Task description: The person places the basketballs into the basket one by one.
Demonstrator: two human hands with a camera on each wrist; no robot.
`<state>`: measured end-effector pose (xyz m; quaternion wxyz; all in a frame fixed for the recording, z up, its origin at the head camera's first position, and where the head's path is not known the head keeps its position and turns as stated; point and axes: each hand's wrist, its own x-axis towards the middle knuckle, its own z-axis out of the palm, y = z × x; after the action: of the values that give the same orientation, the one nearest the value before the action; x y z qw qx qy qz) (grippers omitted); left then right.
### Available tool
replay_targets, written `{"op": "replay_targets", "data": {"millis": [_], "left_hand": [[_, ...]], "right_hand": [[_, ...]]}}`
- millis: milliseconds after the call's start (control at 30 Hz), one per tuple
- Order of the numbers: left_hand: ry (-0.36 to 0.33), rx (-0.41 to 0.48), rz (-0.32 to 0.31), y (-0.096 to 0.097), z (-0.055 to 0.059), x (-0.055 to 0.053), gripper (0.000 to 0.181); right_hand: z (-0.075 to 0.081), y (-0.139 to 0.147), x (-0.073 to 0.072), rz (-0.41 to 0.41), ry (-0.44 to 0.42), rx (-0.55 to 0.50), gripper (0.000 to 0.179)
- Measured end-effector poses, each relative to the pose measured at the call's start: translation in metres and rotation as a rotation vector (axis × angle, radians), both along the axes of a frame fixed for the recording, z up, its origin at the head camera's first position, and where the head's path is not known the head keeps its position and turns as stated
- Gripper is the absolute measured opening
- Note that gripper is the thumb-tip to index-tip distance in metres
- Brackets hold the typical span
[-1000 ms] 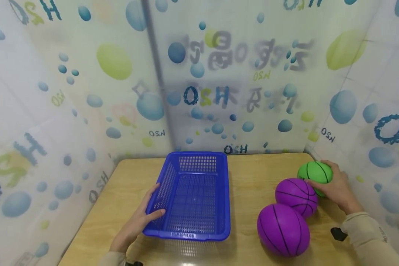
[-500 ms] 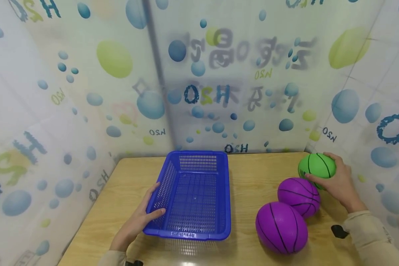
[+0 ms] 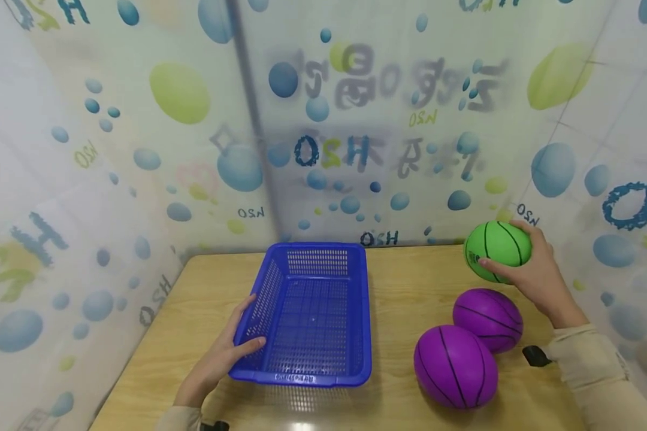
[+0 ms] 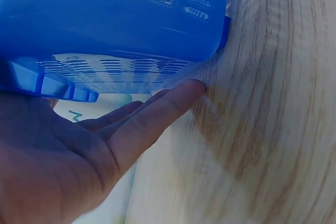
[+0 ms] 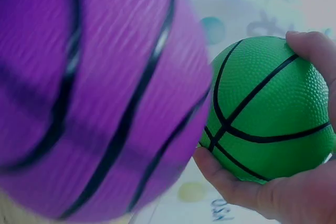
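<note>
One ball is in the person's right hand [image 3: 541, 284]: the green ball [image 3: 493, 248], held between the thumb on its near side and fingers that wrap its far side. What has just changed is its height and its company. Half a second ago it sat low behind a purple neighbour, overlapped by it in the head view; now it has risen, and wood shows between the two. I read that as the ball being free of the table [image 3: 401, 287] and the lift as made, with the carrying still to do.

Just below and to the left of the right hand lies the smaller-looking purple ball [image 3: 487, 317], and nearer the person, further left, the other purple ball [image 3: 455, 366], the two touching or nearly so. Neither is held.

Well to the left of the right hand stands the blue basket [image 3: 369, 323], with no ball in it. The left hand [image 3: 222, 356] grips its left side, thumb over the rim, straight fingers along the outside; that hold has not changed. Beyond both hands hangs the bubble-print wall covering [image 3: 426, 173].
</note>
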<state>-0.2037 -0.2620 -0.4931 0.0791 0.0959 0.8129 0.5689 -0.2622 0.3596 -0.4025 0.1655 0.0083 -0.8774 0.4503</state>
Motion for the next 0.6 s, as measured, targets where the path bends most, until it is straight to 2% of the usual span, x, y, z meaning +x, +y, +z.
{"op": "replay_targets", "data": {"millis": [233,467,600], "left_hand": [[0.019,-0.001,-0.007,0.000,0.001,-0.002,0.085],[0.029,-0.010,-0.004,-0.001,0.001,-0.002,0.086],[0.026,-0.010,-0.003,0.000,0.000,-0.001,0.086]], "right_hand": [[0.019,-0.019,0.001,0.079,0.009,-0.077,0.105],[0.035,-0.045,0.000,0.119,0.028,-0.047,0.102],[0.042,-0.064,-0.003,0.166,0.024,-0.091,0.101]]}}
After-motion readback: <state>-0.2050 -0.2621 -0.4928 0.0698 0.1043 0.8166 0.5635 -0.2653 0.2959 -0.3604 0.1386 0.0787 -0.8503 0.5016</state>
